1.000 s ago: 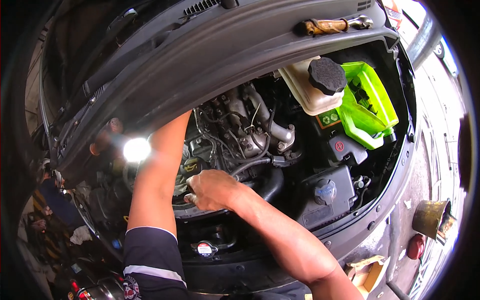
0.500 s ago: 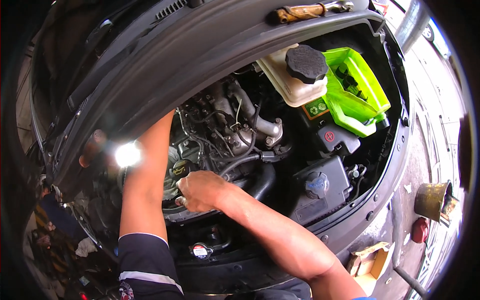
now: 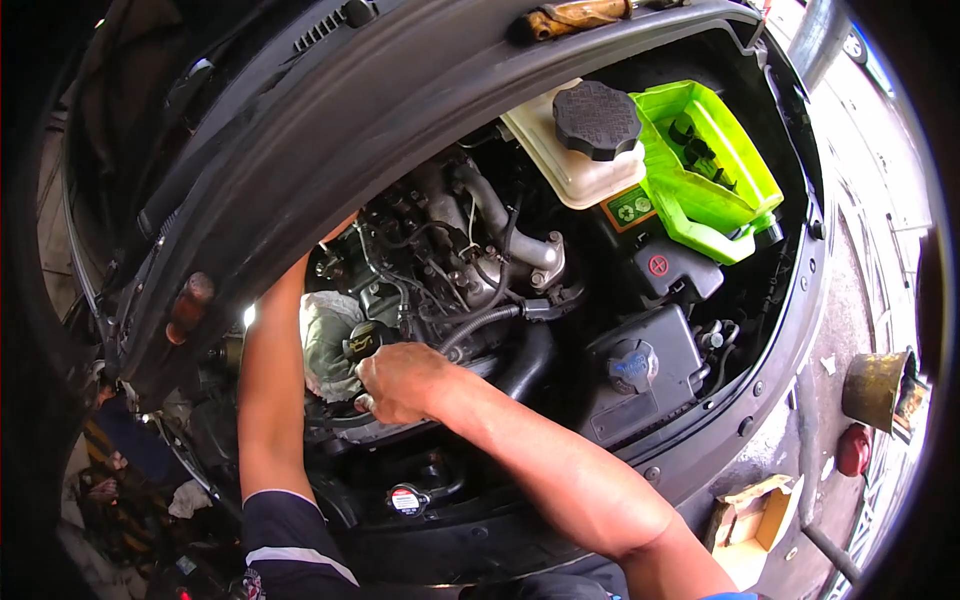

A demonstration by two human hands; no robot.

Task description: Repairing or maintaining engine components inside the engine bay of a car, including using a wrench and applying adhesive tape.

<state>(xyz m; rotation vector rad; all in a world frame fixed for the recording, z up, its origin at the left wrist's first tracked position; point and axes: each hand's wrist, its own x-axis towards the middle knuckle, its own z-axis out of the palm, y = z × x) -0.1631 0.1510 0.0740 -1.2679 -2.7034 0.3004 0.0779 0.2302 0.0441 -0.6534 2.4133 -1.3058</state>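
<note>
My left forearm [image 3: 273, 400] reaches into the engine bay and passes under the dark cowl edge. That edge hides my left hand's fingers; only a sliver of skin [image 3: 338, 229] shows there. My right hand [image 3: 402, 384] is closed at the front of the engine [image 3: 480, 270], its fingers curled down. What they grip, if anything, is hidden. Just beyond its knuckles sits the black oil filler cap [image 3: 366, 342]. A pale crumpled rag [image 3: 330, 335] lies between my left forearm and that cap.
A white reservoir with a black cap [image 3: 597, 120] and a bright green cut-open container [image 3: 710, 170] holding dark parts sit at the right. Nearer is a black tank with a blue-grey cap [image 3: 632, 367]. A wooden-handled tool [image 3: 575, 18] rests on the cowl. An open carton [image 3: 755, 525] lies outside.
My left forearm has shifted left and deeper under the cowl, uncovering more of the rag. The bright light on that side is now mostly hidden. My right hand stays in nearly the same place.
</note>
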